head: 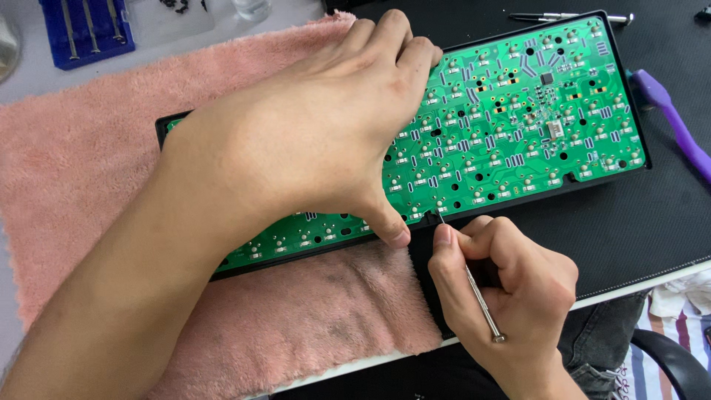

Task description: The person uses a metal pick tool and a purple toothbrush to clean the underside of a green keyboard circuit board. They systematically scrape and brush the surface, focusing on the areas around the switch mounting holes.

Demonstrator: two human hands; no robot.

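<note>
A green keyboard circuit board (518, 111) in a black frame lies upside down across a pink towel (89, 163) and a black mat (629, 222). My left hand (318, 126) presses flat on the board's middle, its thumb at the front edge. My right hand (511, 281) holds a thin metal tool (478, 292) like a pen. The tool's tip touches the board's front edge just right of my left thumb.
A purple-handled tool (678, 126) lies on the mat at the right. A blue case of small screwdrivers (85, 30) sits at the top left, and a thin metal tool (570, 16) rests behind the board. The table's front edge runs just below my right hand.
</note>
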